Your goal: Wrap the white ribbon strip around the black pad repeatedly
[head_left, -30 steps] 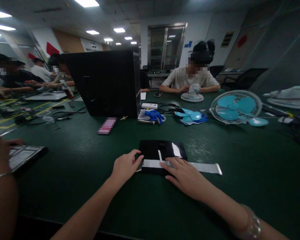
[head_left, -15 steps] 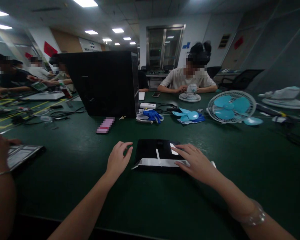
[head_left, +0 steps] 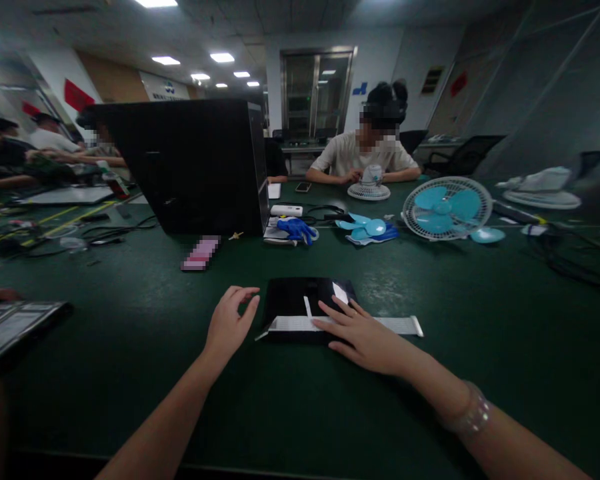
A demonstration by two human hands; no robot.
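Note:
A flat black panel (head_left: pixel 285 293) lies on the green table in front of me. Along its near side runs a white ribbon-like strip (head_left: pixel 400 325), which sticks out past the panel's right edge. A short white piece (head_left: pixel 307 307) stands across the strip near the panel's middle. My right hand (head_left: pixel 363 337) rests with spread fingers over the strip and the panel's right part, hiding some of both. Just left of the panel is my left hand (head_left: pixel 231 320), holding nothing, its thumb and fingers apart.
Behind the panel stand a large black case (head_left: pixel 190 167), a pink phone (head_left: pixel 201 253), blue gloves (head_left: pixel 296 230), blue fan blades (head_left: pixel 363 227) and a caged fan (head_left: pixel 447 208). A person (head_left: pixel 367 150) sits opposite. Another person's arm is at the left edge by a framed part (head_left: pixel 20 323).
My right hand has moved left along the strip, uncovering its right end. My left hand stays beside the panel, still apart from it. The camera view has shifted slightly.

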